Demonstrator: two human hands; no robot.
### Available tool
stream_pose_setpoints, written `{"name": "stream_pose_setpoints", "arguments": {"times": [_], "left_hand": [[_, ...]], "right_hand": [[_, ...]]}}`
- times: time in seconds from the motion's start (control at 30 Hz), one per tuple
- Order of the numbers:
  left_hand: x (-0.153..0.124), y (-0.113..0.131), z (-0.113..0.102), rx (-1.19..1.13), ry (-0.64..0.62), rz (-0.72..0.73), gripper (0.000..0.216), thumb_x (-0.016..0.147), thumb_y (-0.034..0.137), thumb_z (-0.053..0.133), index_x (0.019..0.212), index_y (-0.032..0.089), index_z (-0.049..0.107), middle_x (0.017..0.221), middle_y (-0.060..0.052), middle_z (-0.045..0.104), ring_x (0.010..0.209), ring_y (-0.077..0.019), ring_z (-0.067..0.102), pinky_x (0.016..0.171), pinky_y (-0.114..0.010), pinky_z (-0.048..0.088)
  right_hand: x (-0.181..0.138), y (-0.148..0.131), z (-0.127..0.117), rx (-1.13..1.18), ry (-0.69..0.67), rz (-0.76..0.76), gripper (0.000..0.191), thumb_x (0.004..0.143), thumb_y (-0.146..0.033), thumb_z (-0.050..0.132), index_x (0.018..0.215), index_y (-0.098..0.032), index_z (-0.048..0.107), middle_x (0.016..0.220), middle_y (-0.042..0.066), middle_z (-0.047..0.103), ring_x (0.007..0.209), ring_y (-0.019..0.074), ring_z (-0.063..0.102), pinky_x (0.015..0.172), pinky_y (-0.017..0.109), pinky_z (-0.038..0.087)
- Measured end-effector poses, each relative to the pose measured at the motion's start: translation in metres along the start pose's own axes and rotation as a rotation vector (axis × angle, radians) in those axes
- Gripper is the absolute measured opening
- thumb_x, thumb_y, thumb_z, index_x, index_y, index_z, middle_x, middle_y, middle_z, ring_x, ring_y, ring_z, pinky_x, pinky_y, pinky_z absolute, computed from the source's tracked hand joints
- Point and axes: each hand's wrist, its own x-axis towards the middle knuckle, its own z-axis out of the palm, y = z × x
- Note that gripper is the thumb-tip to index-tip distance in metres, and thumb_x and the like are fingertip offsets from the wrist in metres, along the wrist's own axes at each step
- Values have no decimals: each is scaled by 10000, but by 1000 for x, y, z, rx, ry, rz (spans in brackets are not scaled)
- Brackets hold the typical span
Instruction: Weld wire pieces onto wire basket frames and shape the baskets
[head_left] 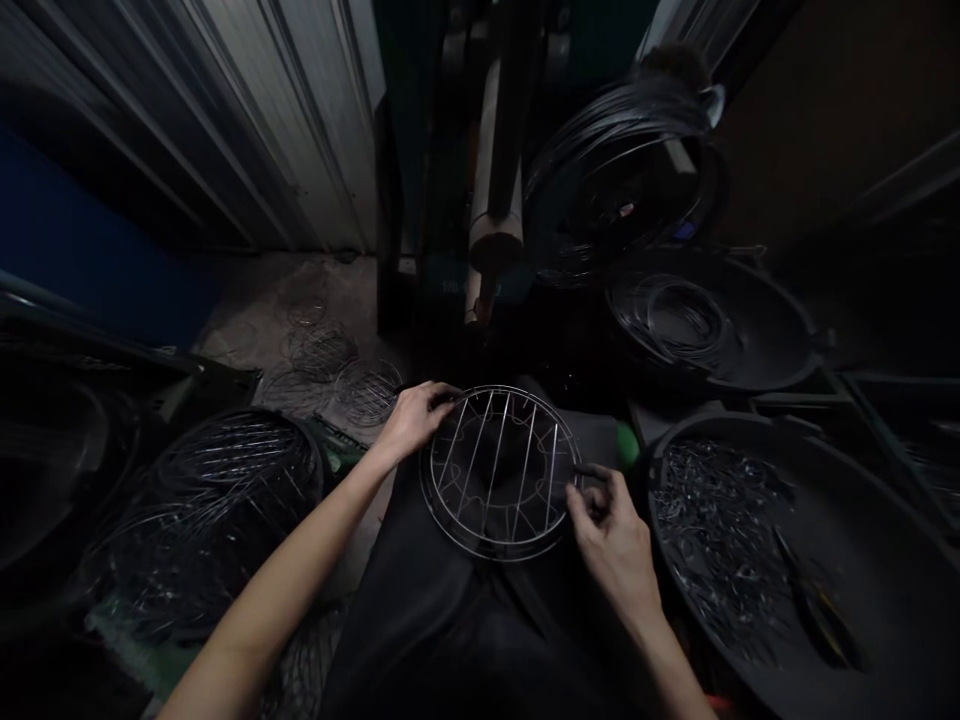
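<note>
Wire rack [499, 450] sits over lap [450, 620], left hand [416, 420] pinching rim [510, 560], right hand [616, 535] has fingers curled by opposite side, can't tell if gripping; imo keep rack level, light pinch, don't bend wires

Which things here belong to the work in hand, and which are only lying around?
In the work:
round wire rack, between left hand and right hand
wire bits in the basin, perhaps

Lying around, it seems:
pliers in that basin
wire coil in the pan
wire rings on the floor
</note>
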Motion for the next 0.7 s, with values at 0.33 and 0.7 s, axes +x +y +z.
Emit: {"name": "stream_pose_setpoints", "arguments": {"times": [0.33, 0.7], "left_hand": [[-21, -7, 6, -57, 22, -56, 279, 825, 289, 537, 1071, 235, 657, 1019, -24, 655, 963, -199, 598, 875, -298, 440], [-39, -31, 31, -301, 99, -168, 527, 771, 391, 604, 1255, 226, 476, 880, -1, 553, 759, -138, 505, 735, -262, 424]], "right_hand": [[1, 12, -1, 82, -50, 58, 505, 781, -502, 553, 1173, -189, 495, 667, -24, 538, 563, 126, 505, 570, 247, 439], [-5, 33, 13, 482, -168, 139, 665, 723, -506, 655, 1264, -205, 412, 596, -77, 436, 473, 87, 388, 433, 192, 332]]}}
